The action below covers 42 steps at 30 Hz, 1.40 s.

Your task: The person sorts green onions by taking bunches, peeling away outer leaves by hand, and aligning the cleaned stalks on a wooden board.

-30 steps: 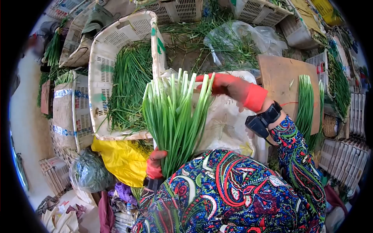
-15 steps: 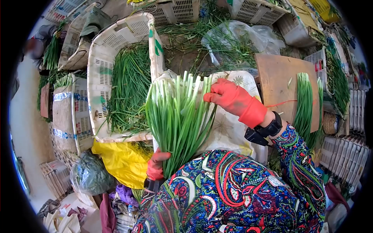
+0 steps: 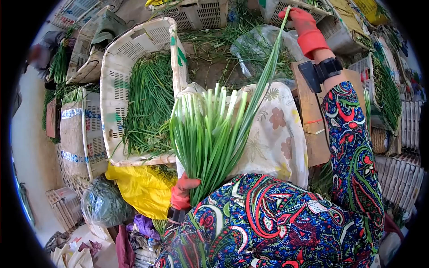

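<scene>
A thick bunch of garlic chives [image 3: 208, 143] lies fanned out over my lap, white stem ends pointing away from me. My left hand [image 3: 184, 191], in a red glove, is closed around the leafy lower end at the bunch's left side. Far up to the right, my right hand [image 3: 306, 32], also gloved in red, pinches the white end of a few long chive strands [image 3: 271, 71]. These strands stretch taut from the bunch, their lower leaves still among the others. Under the bunch is a pale flower-patterned cloth [image 3: 268, 138].
On the left stands a white plastic crate [image 3: 108, 85] with loose chives [image 3: 149, 102]. A brown board [image 3: 315, 145] lies right, partly behind my arm. Clear plastic [image 3: 250, 44] and scattered leaves cover the ground ahead. A yellow bag [image 3: 143, 190] sits lower left. Another person [image 3: 42, 51] is at far left.
My right hand has moved from the bunch's stem ends up and to the right, drawing a few chive strands partly out. My left hand keeps its hold, almost in place.
</scene>
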Available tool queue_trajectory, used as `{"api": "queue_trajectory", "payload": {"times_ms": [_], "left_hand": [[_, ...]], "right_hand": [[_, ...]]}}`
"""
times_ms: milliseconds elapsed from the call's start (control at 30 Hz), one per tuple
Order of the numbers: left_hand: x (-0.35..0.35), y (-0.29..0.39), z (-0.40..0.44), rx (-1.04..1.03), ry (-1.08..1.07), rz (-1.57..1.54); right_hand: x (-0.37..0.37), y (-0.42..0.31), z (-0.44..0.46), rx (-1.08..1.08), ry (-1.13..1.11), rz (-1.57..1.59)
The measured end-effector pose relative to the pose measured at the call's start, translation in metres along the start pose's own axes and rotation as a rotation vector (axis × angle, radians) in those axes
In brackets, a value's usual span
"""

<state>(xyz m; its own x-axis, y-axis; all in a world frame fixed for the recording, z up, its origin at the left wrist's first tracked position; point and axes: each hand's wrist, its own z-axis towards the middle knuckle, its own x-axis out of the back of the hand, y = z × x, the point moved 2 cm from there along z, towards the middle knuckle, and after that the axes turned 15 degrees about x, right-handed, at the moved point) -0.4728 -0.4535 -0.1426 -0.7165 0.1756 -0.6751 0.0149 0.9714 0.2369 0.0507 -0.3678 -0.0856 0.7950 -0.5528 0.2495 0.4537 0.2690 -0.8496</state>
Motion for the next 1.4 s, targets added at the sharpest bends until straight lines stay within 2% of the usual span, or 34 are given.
{"api": "queue_trajectory", "payload": {"times_ms": [67, 100, 133, 167, 200, 233, 267, 333, 400, 500, 567, 600, 633, 667, 733, 800, 833, 900, 933, 1000, 1067, 1167, 1200, 1233, 1267, 1333, 1400], "left_hand": [[-0.004, 0.002, 0.002, 0.021, -0.038, 0.096], [-0.006, 0.002, 0.003, 0.041, -0.043, 0.163], [-0.009, 0.004, 0.003, 0.061, -0.048, 0.233], [-0.033, 0.010, -0.006, 0.147, 0.029, 0.319], [-0.025, 0.008, -0.007, 0.181, 0.106, 0.491], [-0.026, 0.010, -0.007, 0.122, 0.117, 0.687], [-0.028, 0.011, -0.006, 0.058, 0.124, 0.882], [-0.040, 0.012, -0.009, 0.078, 0.092, 0.755], [-0.041, 0.013, -0.010, 0.103, 0.090, 0.710], [-0.043, 0.013, -0.011, 0.130, 0.114, 0.515], [-0.040, 0.012, -0.009, 0.126, 0.104, 0.437], [-0.041, 0.014, -0.009, 0.141, 0.110, 0.406], [-0.037, 0.015, -0.008, 0.139, 0.086, 0.407], [-0.033, 0.015, -0.006, 0.138, 0.064, 0.410], [-0.032, 0.015, -0.005, 0.137, 0.093, 0.369], [-0.031, 0.013, -0.002, 0.136, 0.103, 0.330], [-0.028, 0.012, 0.001, 0.132, 0.098, 0.309], [-0.026, 0.010, 0.005, 0.097, 0.082, 0.275], [-0.023, 0.010, 0.006, 0.096, 0.069, 0.283], [-0.015, 0.009, 0.008, 0.094, 0.049, 0.296], [-0.004, 0.005, 0.010, 0.094, 0.040, 0.288], [-0.002, 0.004, 0.010, 0.080, 0.024, 0.275], [-0.003, 0.004, 0.011, 0.065, 0.017, 0.264], [-0.003, 0.004, 0.011, 0.045, 0.013, 0.271], [-0.002, 0.003, 0.010, 0.056, -0.006, 0.256], [-0.002, 0.004, 0.008, 0.083, -0.044, 0.229], [-0.011, 0.005, 0.004, 0.097, -0.049, 0.149]], "right_hand": [[0.007, 0.010, 0.006, -0.226, 0.046, 0.319], [-0.012, -0.025, 0.004, -0.445, 0.194, 0.529], [-0.019, -0.036, 0.008, -0.464, 0.201, 0.562], [-0.024, -0.044, 0.011, -0.481, 0.210, 0.595], [-0.025, -0.046, 0.012, -0.496, 0.223, 0.630], [-0.025, -0.031, 0.020, -0.473, 0.192, 0.459], [-0.015, -0.014, 0.033, -0.346, 0.165, 0.422], [0.029, 0.024, 0.059, -0.094, 0.107, 0.340], [0.074, 0.028, 0.075, -0.302, 0.251, 0.040], [0.120, 0.058, 0.037, -0.184, 0.066, -0.483], [0.094, 0.002, 0.006, -0.348, -0.125, -0.419], [0.101, 0.023, -0.007, -0.650, -0.104, -0.093], [0.080, 0.016, -0.027, -0.887, -0.187, 0.214], [0.061, -0.007, -0.046, -0.864, -0.269, 0.349], [0.046, -0.010, -0.082, -0.877, -0.260, 0.747], [0.028, -0.010, -0.119, -0.909, -0.130, 0.983], [0.021, 0.011, -0.147, -0.859, -0.060, 1.127], [-0.002, 0.012, -0.183, -0.967, 0.193, 1.021], [-0.023, -0.008, -0.196, -1.114, 0.372, 0.760], [-0.046, -0.036, -0.209, -1.025, 0.002, 0.892], [-0.064, -0.049, -0.202, -0.929, -0.075, 1.094], [-0.065, -0.062, -0.173, -0.899, -0.231, 1.127], [-0.062, -0.059, -0.156, -0.910, -0.299, 1.089], [-0.061, -0.051, -0.144, -0.923, -0.396, 0.925], [-0.060, -0.047, -0.135, -0.929, -0.441, 0.612], [-0.058, -0.040, -0.105, -0.776, -0.560, 0.361], [-0.041, -0.026, -0.061, -0.795, -0.406, 0.291]]}}
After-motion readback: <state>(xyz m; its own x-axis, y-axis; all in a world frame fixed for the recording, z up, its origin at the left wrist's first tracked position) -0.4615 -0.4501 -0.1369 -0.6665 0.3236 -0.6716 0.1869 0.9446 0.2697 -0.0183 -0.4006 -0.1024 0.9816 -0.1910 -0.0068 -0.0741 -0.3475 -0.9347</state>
